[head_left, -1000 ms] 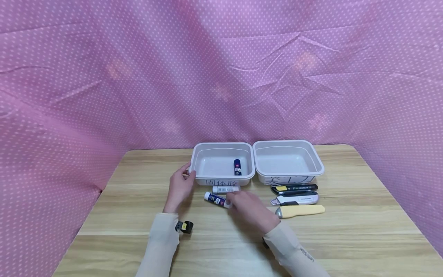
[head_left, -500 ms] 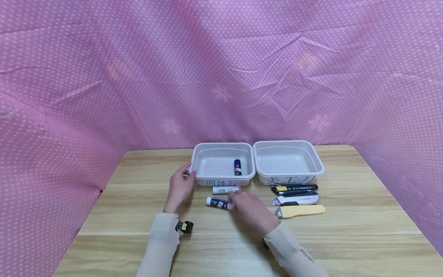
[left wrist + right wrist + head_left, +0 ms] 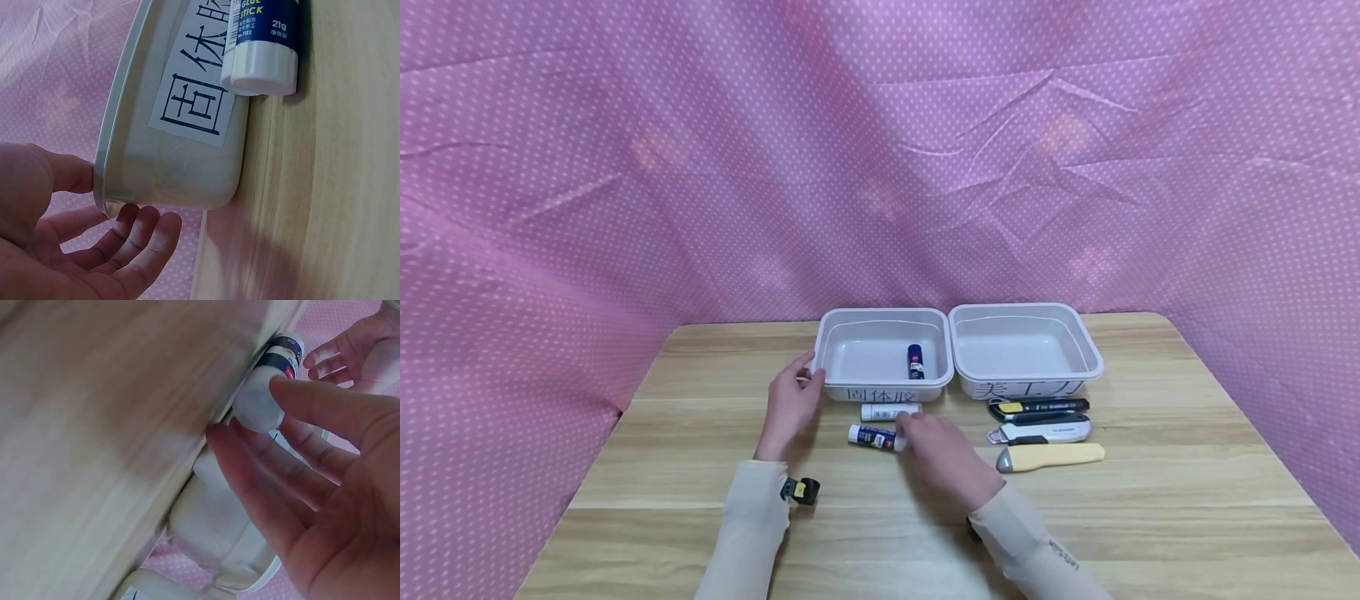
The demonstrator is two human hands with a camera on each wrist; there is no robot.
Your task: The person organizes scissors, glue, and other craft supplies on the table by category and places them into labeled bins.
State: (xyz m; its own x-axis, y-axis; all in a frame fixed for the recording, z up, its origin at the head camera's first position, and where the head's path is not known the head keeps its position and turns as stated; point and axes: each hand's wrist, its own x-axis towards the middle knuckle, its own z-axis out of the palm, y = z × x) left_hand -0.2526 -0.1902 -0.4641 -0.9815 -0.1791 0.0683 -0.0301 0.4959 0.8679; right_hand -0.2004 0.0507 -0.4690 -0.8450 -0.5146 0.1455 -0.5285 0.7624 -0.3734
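My left hand [image 3: 793, 404] grips the left rim of a white plastic box [image 3: 883, 385], with the thumb at the rim and the other fingers curled beneath it in the left wrist view. On the table before this box lies a blue-and-white glue stick [image 3: 874, 438]; my right hand [image 3: 946, 457] pinches its white right end between thumb and fingertips. A second, mostly white glue stick [image 3: 886, 412] lies parallel, between it and the box, its right end close by my knuckles. Inside the box is a dark blue glue stick [image 3: 915, 362].
Another white box [image 3: 1026, 342] stands right beside the first. In front of it lie a black-and-yellow utility knife [image 3: 1041, 407], a white-and-black utility knife [image 3: 1048, 431] and a yellow cutter [image 3: 1052, 457]. Pink dotted cloth [image 3: 880, 167] hangs behind the wooden table [image 3: 662, 500].
The blue-and-white glue stick has turned from slanted to nearly level with the box front, and shifted slightly right, in my right hand. My left hand has stayed on the rim.
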